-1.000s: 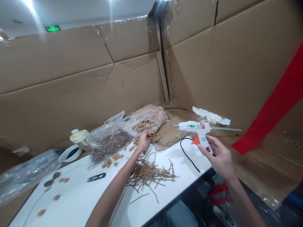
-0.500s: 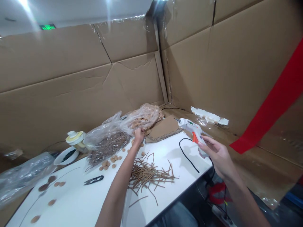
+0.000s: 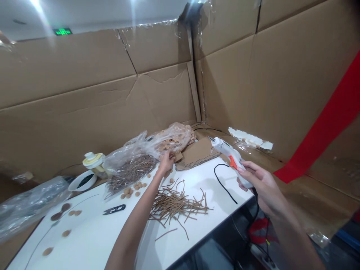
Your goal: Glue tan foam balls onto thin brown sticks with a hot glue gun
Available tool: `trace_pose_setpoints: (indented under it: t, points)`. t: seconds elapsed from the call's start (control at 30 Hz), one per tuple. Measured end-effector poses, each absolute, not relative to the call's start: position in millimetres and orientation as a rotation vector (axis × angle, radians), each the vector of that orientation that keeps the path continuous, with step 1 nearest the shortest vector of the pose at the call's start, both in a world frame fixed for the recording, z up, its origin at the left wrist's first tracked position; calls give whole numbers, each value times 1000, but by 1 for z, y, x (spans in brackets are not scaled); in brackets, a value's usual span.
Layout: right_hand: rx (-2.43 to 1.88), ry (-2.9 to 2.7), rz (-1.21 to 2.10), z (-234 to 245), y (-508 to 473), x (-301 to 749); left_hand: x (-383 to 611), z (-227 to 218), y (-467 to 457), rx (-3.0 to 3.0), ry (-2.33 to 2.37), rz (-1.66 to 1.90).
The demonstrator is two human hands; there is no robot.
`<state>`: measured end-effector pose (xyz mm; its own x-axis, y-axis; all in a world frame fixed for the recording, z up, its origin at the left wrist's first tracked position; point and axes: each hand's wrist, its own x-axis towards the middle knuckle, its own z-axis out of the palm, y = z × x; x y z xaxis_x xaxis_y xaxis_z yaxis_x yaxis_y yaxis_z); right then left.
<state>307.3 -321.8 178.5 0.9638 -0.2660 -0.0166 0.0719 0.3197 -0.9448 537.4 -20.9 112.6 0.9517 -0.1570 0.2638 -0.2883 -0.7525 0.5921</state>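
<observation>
White table (image 3: 84, 240), twigs (image 3: 177, 204) and bagged beads (image 3: 171, 138), left hand (image 3: 166, 163) pinched closed, right hand (image 3: 261, 189) gripping a glue gun (image 3: 232, 157).

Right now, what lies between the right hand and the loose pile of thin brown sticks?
In the head view, a thin black cord curves across the white tabletop between the right hand and the pile of brown sticks.

Head-worn view, forward and down

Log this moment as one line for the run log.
left hand: at plastic bag of wooden beads | right hand: holding white hot glue gun
</observation>
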Motion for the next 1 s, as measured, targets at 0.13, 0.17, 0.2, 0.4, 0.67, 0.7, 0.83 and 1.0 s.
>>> trace_pose_setpoints:
  t: [0.13,0.17,0.2,0.4,0.67,0.7,0.83,1.0]
  points:
    - [-1257,193,-233,178,-322,306,514,126,-20,2478,-378,319]
    - [-1266,199,-239,177,-322,306,506,130,-20,2483,-394,332]
    - [-1277,206,-248,177,-321,306,499,133,-22,2485,-408,343]
    - [-1382,229,-376,182,-312,303,449,155,-43,2413,-503,333]
    - [-1495,183,-514,193,-296,285,377,212,-84,1999,-645,171]
    - [-1507,174,-522,194,-294,283,370,218,-88,1909,-629,179]
    - [-1511,146,-525,200,-288,274,355,233,-100,1720,-585,328]
    - [-1480,130,-474,200,-283,270,351,238,-107,1640,-655,384]
